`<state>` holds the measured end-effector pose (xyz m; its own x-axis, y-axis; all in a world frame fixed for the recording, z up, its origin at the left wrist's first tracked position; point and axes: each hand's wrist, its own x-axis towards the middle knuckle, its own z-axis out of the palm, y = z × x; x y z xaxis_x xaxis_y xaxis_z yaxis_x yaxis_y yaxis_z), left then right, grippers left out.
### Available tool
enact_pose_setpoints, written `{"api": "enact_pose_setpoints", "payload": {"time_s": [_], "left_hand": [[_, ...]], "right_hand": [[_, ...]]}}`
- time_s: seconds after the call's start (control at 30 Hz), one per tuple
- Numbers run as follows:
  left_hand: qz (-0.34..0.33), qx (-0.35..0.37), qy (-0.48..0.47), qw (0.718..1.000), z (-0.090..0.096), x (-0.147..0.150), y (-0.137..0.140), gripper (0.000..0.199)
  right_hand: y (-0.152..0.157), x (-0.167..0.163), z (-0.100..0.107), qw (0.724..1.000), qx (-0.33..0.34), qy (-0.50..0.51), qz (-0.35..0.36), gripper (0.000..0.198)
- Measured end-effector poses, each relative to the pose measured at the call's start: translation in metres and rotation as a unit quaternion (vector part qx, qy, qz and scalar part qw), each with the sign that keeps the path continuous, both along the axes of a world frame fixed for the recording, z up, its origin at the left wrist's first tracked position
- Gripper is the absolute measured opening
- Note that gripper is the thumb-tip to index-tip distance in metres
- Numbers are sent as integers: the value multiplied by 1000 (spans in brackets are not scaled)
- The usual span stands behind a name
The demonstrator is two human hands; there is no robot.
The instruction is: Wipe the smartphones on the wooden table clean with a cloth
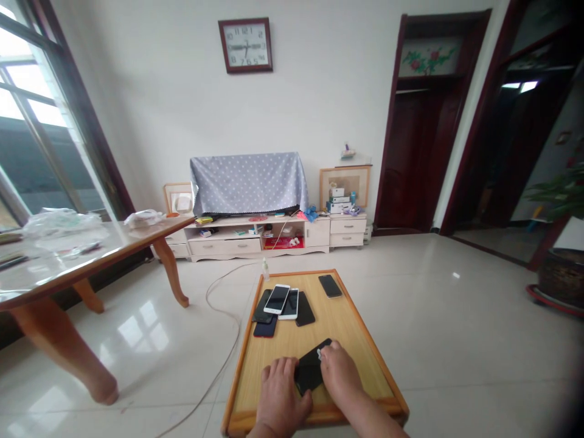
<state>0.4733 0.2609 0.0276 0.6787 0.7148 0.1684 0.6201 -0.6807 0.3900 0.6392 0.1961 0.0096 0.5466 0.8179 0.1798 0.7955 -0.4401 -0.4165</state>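
Observation:
A black smartphone (310,370) lies tilted at an angle on the small wooden table (351,347), close to its front edge. My left hand (280,395) grips the phone's left end, with the thumb along its lower side. Over the phone's upper right end, my right hand (340,371) is closed on a small crumpled white wipe (320,354), most of it hidden by the fingers. Farther back lies a cluster of phones: a white one (277,298) on top, another white one (289,304), and several dark ones (305,309) around and under them.
A single dark phone (329,286) lies at the table's far right. A small clear bottle (265,269) stands at the far left corner. A cable (232,316) runs over the floor on the left, near a larger wooden table (168,234). A low white cabinet (228,246) stands against the wall.

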Motion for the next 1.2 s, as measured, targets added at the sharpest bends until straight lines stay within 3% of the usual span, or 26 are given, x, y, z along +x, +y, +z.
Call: {"api": "enact_pose_setpoints", "payload": {"time_s": [0.17,0.43,0.57,0.67,0.87,1.1,1.2], "left_hand": [[-8,3,-14,1000,0,-4,1,44],[-3,14,-13,1000,-1,-9,-1,42],[-5,11,-7,1000,0,-11,-1,38],[-8,6,0,1000,0,-13,1,40],[-12,-3,4,1000,-5,-14,7,47],[-13,-14,27,999,-8,-14,14,40],[-24,-22,16,999,-6,-15,15,40]], "right_hand": [[-9,-30,-1,998,14,32,43,32],[-15,-41,14,999,-16,-36,37,37],[-19,-57,12,996,-18,-31,86,38],[-23,-55,9,994,-7,-31,109,39],[-25,-38,14,998,-35,-30,51,45],[-23,-62,11,984,-53,19,167,47],[-23,-54,12,989,-54,11,140,50]]}}
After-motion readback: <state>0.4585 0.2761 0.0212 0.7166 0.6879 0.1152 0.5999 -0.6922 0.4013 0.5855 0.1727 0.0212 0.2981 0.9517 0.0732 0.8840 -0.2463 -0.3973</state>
